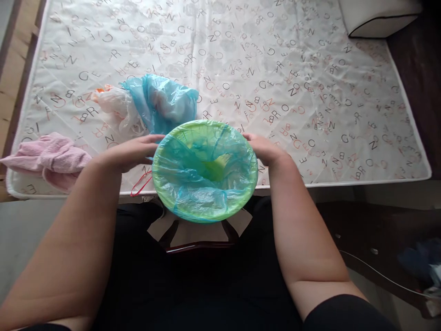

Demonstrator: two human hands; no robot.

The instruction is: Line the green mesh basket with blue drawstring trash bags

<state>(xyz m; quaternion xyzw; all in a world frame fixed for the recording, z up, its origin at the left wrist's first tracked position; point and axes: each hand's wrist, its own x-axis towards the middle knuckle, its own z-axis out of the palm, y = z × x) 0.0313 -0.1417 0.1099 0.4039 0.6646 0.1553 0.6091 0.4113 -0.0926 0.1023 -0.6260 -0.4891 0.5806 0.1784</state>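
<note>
A green trash bin [254,177] stands upright in front of me, lined with a thin blue plastic bag [200,200]. The bag is folded over the rim and hangs loosely inside; some of the green wall shows through. Against the bin's left side rests my left hand [138,149], its fingers reaching along the outer edge. On the opposite side my right hand [263,148] grips the bin, most of its fingers hidden behind the rim. A red loop [140,184] sticks out at the lower left of the bin, below my left hand.
Beyond the bin lies a letter-patterned mattress [241,69]. On it are a crumpled blue bag [172,103], a whitish plastic bag [119,108] and a pink towel [51,156]. A white box-like object [379,18] sits at the far right corner. Dark furniture [358,225] stands at right.
</note>
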